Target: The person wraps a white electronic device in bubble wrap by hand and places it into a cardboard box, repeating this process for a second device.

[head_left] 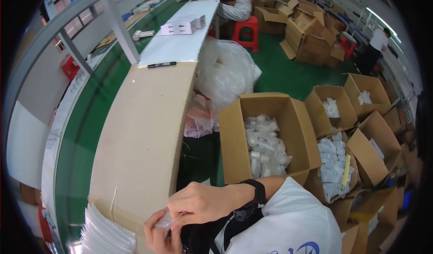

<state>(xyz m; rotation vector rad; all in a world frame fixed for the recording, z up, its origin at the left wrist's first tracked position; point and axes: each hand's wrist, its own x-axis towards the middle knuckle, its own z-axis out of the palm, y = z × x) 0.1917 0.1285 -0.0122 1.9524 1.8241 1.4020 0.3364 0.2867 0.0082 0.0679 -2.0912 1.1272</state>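
Far left, green strip (76,163) runs alongside the desk (144,118); its near end is cut off by the dark fisheye rim. Stack of clear bubble-wrap pouches (106,233) sits at the desk's near end, cropped by the bottom edge. Black marker (161,65) lies well up the desk. Your left hand (155,233) is at the desk's near right edge, fingers curled onto the lower left side of a small translucent piece (165,221). So the piece sits between your two hands, touching both. Your right hand (195,203) comes over from the upper right, its fingers bent and closed on the same piece. Knuckles cover most of it: can't make out its full shape, or whether it's a part or just film. Right fingertips are partly hidden too, and your left forearm isn't visible. Black wristband (259,193) on your right wrist, white sleeve (293,222) behind it, cropped at the bottom. Right of the desk, open carton (295,127) holds bagged white parts (266,148); your forearm and sleeve overlap its near side. Further right, carton of pale pouches (331,166), individual contents hard to read.
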